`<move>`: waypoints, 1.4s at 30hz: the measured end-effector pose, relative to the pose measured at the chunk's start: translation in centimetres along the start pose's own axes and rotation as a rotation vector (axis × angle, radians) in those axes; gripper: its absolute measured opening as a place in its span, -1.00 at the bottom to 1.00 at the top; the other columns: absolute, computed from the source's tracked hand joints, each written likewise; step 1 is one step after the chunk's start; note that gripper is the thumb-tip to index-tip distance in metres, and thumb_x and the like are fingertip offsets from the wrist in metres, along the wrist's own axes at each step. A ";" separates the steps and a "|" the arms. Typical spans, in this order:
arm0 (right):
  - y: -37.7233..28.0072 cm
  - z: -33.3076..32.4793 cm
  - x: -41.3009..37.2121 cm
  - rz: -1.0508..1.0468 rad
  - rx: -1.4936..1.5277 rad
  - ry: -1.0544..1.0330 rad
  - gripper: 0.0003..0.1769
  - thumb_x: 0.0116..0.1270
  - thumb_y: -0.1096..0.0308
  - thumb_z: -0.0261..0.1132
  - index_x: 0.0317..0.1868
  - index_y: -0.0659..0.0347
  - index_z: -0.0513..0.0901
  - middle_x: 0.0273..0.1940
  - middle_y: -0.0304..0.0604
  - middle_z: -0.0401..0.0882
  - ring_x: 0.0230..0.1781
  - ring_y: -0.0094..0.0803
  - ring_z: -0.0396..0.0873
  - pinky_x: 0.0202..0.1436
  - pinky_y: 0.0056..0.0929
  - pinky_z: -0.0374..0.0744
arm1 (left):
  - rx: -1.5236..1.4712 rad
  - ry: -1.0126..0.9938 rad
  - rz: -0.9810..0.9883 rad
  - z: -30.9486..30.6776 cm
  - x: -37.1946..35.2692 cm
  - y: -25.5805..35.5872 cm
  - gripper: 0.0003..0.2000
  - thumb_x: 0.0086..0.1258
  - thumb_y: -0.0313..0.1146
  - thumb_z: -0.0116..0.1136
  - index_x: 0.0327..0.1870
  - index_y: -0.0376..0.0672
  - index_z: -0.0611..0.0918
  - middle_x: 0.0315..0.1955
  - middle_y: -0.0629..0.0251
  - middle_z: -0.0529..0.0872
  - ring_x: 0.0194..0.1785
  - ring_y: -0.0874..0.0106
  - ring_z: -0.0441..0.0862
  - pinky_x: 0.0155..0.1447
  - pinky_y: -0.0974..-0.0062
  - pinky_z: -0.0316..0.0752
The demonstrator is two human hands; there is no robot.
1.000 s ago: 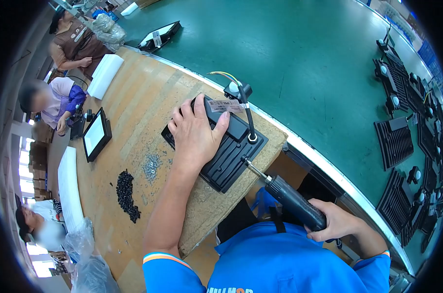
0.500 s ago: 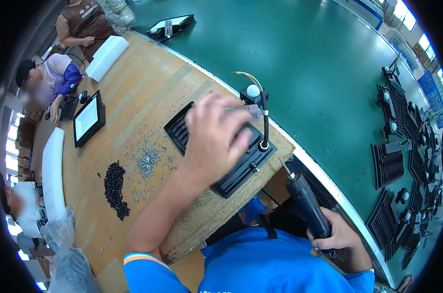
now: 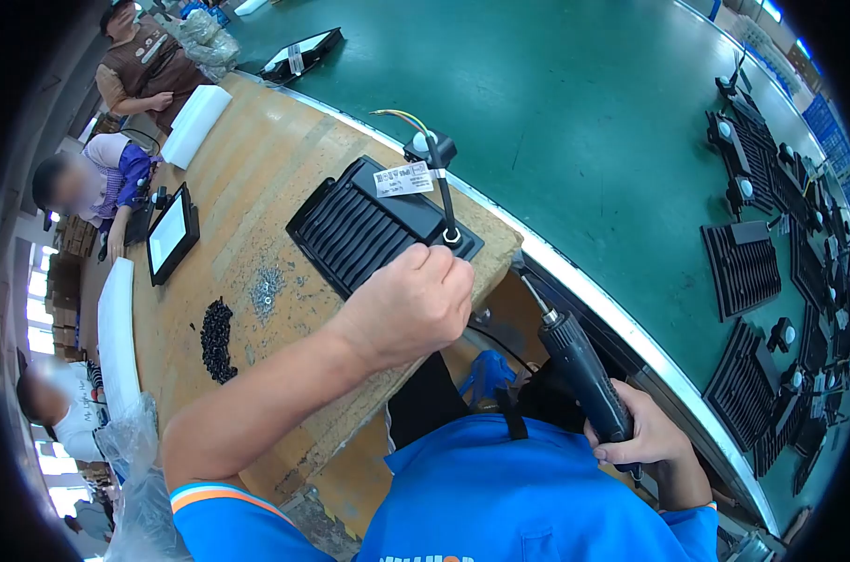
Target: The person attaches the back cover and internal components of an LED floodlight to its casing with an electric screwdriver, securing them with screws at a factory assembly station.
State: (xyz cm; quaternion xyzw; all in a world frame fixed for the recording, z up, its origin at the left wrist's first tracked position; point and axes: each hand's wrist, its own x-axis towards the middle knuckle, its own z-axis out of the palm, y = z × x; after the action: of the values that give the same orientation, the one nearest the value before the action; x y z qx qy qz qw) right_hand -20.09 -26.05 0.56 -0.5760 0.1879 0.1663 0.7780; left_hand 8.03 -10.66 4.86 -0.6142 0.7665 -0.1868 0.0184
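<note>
Your left hand point(image 3: 414, 302) has pulled back from the middle of the lamp housing point(image 3: 355, 229), where it lay half a second ago, and the ribbed back is now uncovered. The hand sits at the housing's near corner, close to where the black cable point(image 3: 441, 192) enters. Its fingers are curled tight, the knuckles toward you. Whether they pinch anything small, you cannot tell from here.

Your right hand point(image 3: 646, 436) is wrapped firmly around the grip of the screwdriver point(image 3: 582, 372). A second ago its tip met the housing's edge. Now it is held low, off the bench edge in front of your blue shirt, with the tip pointing up and left, apart from the housing.

The housing lies face down on the wooden bench point(image 3: 256, 178), near the edge by the green belt point(image 3: 584, 103), with a white label point(image 3: 403, 178) on its far end. To your left on the bench are a heap of black screws point(image 3: 217, 339) and a scatter of small silvery washers point(image 3: 265, 286). Further along lies another lamp point(image 3: 170, 234), face up. Three other people are at the bench's far side and end.
</note>
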 end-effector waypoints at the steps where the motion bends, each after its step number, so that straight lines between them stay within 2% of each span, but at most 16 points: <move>1: 0.2 0.0 -0.1 -0.016 -0.003 0.005 -0.36 -0.03 0.41 0.45 0.07 0.32 0.35 -0.38 -0.24 0.55 -0.42 -0.57 0.53 -0.34 -0.58 0.51 | 0.029 0.029 0.055 0.0 0.1 -0.2 -0.93 -0.10 -0.45 0.14 -0.65 -0.16 0.49 -0.54 0.33 0.38 -0.41 0.41 0.38 -0.38 0.50 0.26; 3: 0.5 0.0 -0.2 -0.038 -0.005 0.003 -0.36 -0.03 0.41 0.44 0.07 0.32 0.36 -0.38 -0.24 0.55 -0.42 -0.57 0.53 -0.35 -0.58 0.51 | 0.039 0.022 0.103 -0.4 -0.2 -0.3 -0.92 -0.05 -0.43 0.17 -0.60 -0.14 0.51 -0.54 0.36 0.38 -0.44 0.41 0.37 -0.40 0.49 0.23; 5: 0.7 -0.1 -0.2 -0.053 -0.016 -0.016 -0.37 -0.04 0.41 0.44 0.05 0.31 0.37 -0.38 -0.24 0.55 -0.42 -0.58 0.53 -0.33 -0.58 0.51 | -0.110 0.032 -0.061 0.4 -1.4 0.1 -0.91 0.01 -0.38 0.20 -0.53 -0.13 0.53 -0.52 0.39 0.43 -0.41 0.41 0.40 -0.38 0.48 0.24; 6: 0.5 -0.1 -0.2 -0.061 -0.014 -0.025 -0.37 -0.04 0.41 0.44 0.05 0.31 0.37 -0.38 -0.24 0.55 -0.42 -0.58 0.53 -0.33 -0.58 0.51 | -0.207 0.159 -0.164 0.9 -1.6 0.3 -0.88 0.06 -0.34 0.21 -0.48 -0.13 0.53 -0.50 0.40 0.47 -0.38 0.43 0.44 -0.37 0.49 0.25; 13: -0.2 0.8 0.8 -0.013 -0.078 -0.039 -0.41 -0.04 0.41 0.43 0.03 0.29 0.39 -0.38 -0.26 0.55 -0.38 -0.59 0.52 -0.27 -0.58 0.50 | 0.038 0.087 -0.110 -0.2 -1.9 1.9 -0.89 0.01 -0.37 0.22 -0.51 -0.14 0.53 -0.47 0.40 0.48 -0.37 0.47 0.45 -0.40 0.52 0.24; 15: 0.4 0.9 1.6 -0.072 -0.149 -0.102 -0.34 -0.02 0.45 0.46 0.07 0.31 0.31 -0.38 -0.15 0.56 -0.47 -0.51 0.57 -0.40 -0.54 0.57 | -0.017 0.001 -0.102 0.2 -2.7 1.9 -0.89 0.05 -0.38 0.22 -0.50 -0.15 0.54 -0.47 0.41 0.46 -0.39 0.46 0.45 -0.40 0.53 0.26; 18: 0.2 1.6 2.2 -0.081 -0.184 -0.098 -0.35 0.00 0.45 0.45 0.08 0.32 0.31 -0.37 -0.16 0.57 -0.46 -0.52 0.56 -0.38 -0.55 0.57 | -0.087 0.192 -0.126 1.0 -3.3 1.9 -0.89 0.05 -0.42 0.28 -0.47 -0.17 0.56 -0.46 0.38 0.51 -0.41 0.44 0.49 -0.39 0.51 0.33; 21: 0.0 1.5 2.4 -0.103 -0.221 -0.128 -0.37 0.01 0.45 0.45 0.07 0.31 0.32 -0.37 -0.17 0.57 -0.46 -0.53 0.57 -0.38 -0.54 0.57 | -0.418 0.391 -0.230 0.4 -4.8 1.8 -0.86 0.04 -0.47 0.34 -0.42 -0.19 0.59 -0.43 0.29 0.57 -0.42 0.37 0.54 -0.36 0.49 0.42; 23: -0.3 1.7 2.1 -0.049 -0.169 -0.092 -0.37 -0.01 0.41 0.46 0.06 0.31 0.36 -0.37 -0.21 0.57 -0.41 -0.54 0.55 -0.31 -0.54 0.54 | -0.425 0.428 -0.466 -0.5 -6.9 2.1 -0.84 0.11 -0.43 0.34 -0.35 -0.20 0.60 -0.40 0.30 0.62 -0.34 0.41 0.60 -0.27 0.53 0.46; 24: -0.4 1.8 2.1 0.002 -0.125 -0.058 -0.38 -0.03 0.37 0.47 0.04 0.30 0.40 -0.37 -0.25 0.57 -0.37 -0.56 0.53 -0.25 -0.53 0.51 | -0.427 0.426 -0.470 -0.7 -8.0 2.3 -0.84 0.11 -0.43 0.34 -0.35 -0.20 0.60 -0.40 0.30 0.62 -0.34 0.41 0.60 -0.27 0.53 0.46; 27: -0.5 1.7 2.4 0.029 -0.107 -0.046 -0.39 -0.03 0.37 0.47 0.03 0.30 0.40 -0.37 -0.26 0.57 -0.37 -0.56 0.53 -0.25 -0.53 0.51 | -0.584 0.444 -0.849 -1.6 -11.5 2.9 -0.88 0.12 -0.50 0.33 -0.35 -0.24 0.62 -0.41 0.26 0.64 -0.36 0.43 0.58 -0.29 0.56 0.46; 29: -0.5 1.5 2.4 0.037 -0.102 -0.044 -0.39 -0.03 0.37 0.47 0.03 0.30 0.40 -0.36 -0.26 0.57 -0.36 -0.56 0.53 -0.25 -0.54 0.52 | -0.628 0.400 -1.227 -2.1 -14.3 3.2 -0.91 0.14 -0.54 0.30 -0.36 -0.28 0.63 -0.44 0.23 0.62 -0.40 0.43 0.56 -0.32 0.56 0.46; 33: -0.6 1.3 2.6 0.041 -0.116 -0.052 -0.38 -0.05 0.37 0.48 0.02 0.30 0.40 -0.36 -0.25 0.58 -0.36 -0.57 0.54 -0.25 -0.55 0.52 | -0.381 0.405 -1.311 -3.9 -19.1 3.8 -0.91 0.14 -0.57 0.28 -0.35 -0.29 0.64 -0.48 0.25 0.60 -0.42 0.47 0.52 -0.32 0.58 0.43; 35: -0.9 1.2 2.5 0.077 -0.092 -0.061 -0.41 -0.06 0.39 0.49 -0.02 0.30 0.41 -0.37 -0.25 0.58 -0.39 -0.58 0.55 -0.28 -0.57 0.53 | -0.118 0.166 -1.170 -4.3 -21.3 3.9 -0.89 0.13 -0.59 0.28 -0.32 -0.28 0.64 -0.51 0.28 0.58 -0.43 0.50 0.50 -0.32 0.59 0.42; 41: -2.9 2.5 2.7 0.083 -0.008 0.102 -0.37 -0.12 0.47 0.49 -0.01 0.33 0.38 -0.39 -0.16 0.57 -0.43 -0.50 0.56 -0.35 -0.53 0.55 | -0.324 0.265 -1.534 -3.3 -23.8 4.1 -0.84 0.16 -0.60 0.24 -0.22 -0.32 0.64 -0.43 0.26 0.64 -0.40 0.50 0.55 -0.32 0.53 0.48; 42: -2.4 2.1 2.9 0.062 -0.036 0.117 -0.28 -0.18 0.48 0.51 0.03 0.35 0.35 -0.40 -0.13 0.55 -0.44 -0.46 0.56 -0.38 -0.48 0.57 | -0.592 0.393 -1.636 -3.4 -23.2 3.5 -0.86 0.18 -0.61 0.20 -0.24 -0.34 0.64 -0.38 0.24 0.66 -0.41 0.51 0.54 -0.33 0.56 0.49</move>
State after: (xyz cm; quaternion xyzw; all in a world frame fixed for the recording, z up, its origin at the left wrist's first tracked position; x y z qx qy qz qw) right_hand -16.16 -24.61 1.70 -0.5924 0.2480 0.1597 0.7497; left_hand 9.52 12.84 2.26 -0.9055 0.0942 -0.0377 -0.4119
